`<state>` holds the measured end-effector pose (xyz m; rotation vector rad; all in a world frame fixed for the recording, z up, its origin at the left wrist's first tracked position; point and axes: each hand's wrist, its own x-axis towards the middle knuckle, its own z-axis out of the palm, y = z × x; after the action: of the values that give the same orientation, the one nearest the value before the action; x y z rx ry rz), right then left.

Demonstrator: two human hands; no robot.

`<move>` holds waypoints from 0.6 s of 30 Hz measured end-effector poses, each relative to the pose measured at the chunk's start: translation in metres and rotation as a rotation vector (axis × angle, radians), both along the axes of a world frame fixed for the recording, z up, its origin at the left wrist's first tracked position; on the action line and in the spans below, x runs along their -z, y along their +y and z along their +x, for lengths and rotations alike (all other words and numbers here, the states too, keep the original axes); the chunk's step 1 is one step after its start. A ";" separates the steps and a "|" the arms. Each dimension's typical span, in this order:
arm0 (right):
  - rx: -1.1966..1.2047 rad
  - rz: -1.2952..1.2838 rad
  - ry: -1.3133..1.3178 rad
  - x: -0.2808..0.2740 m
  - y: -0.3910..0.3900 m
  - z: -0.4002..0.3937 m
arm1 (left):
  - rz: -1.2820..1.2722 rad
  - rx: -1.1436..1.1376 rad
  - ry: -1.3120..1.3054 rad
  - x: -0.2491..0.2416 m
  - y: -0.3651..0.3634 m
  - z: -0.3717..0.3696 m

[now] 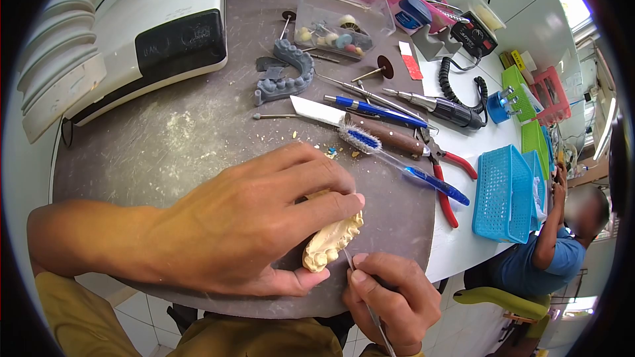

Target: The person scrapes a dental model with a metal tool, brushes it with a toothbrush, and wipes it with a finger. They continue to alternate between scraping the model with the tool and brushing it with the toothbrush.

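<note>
A cream plaster dental cast point(336, 238) with molded teeth is on the worktop near its front edge. My left hand point(264, 211) reaches over it and grips it, fingers along the far side and thumb at the near end. Pinched in my right hand point(395, 301) is a thin metal dental instrument point(378, 322). Its tip meets or nearly meets the cast's right side; exact contact is hard to tell. Beyond my left hand, a toothbrush point(397, 160) with blue bristles lies beside a wooden-handled knife point(383, 132).
A grey dental arch model point(291, 74), a clear box of polishing bits point(344, 10), red-handled pliers point(442, 175) and a handpiece point(443, 107) lie farther back. At left stands a white machine point(155, 33). Right are a blue basket point(499, 192) and a seated person point(542, 258).
</note>
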<state>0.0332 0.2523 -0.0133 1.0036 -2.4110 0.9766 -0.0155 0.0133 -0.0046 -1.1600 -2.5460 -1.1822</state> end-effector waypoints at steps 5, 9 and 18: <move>-0.021 0.018 0.087 0.006 0.000 0.000 | -0.006 0.004 0.007 -0.001 0.000 0.000; -0.028 0.053 0.114 0.007 0.001 0.001 | -0.004 -0.001 0.007 -0.001 0.001 0.000; 0.050 0.064 0.093 0.006 -0.003 0.008 | 0.006 -0.034 0.010 0.000 0.003 0.002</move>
<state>0.0410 0.2489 -0.0195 0.9838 -2.3919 0.8214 -0.0139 0.0159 -0.0043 -1.1136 -2.5429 -1.1718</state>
